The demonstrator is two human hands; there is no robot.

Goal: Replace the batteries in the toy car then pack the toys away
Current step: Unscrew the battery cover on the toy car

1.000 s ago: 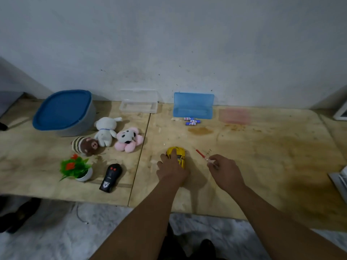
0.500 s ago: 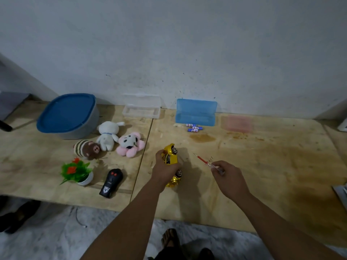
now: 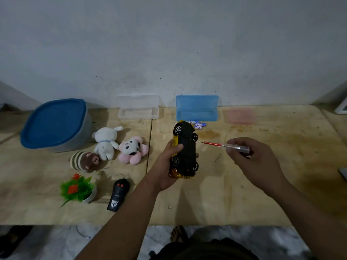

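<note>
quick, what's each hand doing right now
Left hand: grips the toy car, its underside turned up.
Right hand: pinches the screwdriver, tip toward the car.

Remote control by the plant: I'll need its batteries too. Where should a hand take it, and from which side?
Grip the remote control across its narrower middle, coming from above. It lies flat on the table, buttons up, long axis pointing away, sides free; the plant on its left leaves room, so the right side looks easier.

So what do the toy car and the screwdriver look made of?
Toy car: probably plastic, with a matte black underside and a glossy yellow, gold-tinged body that catches light. Screwdriver: thin metal shaft in a red sleeve, with a clear handle, likely plastic.
</note>
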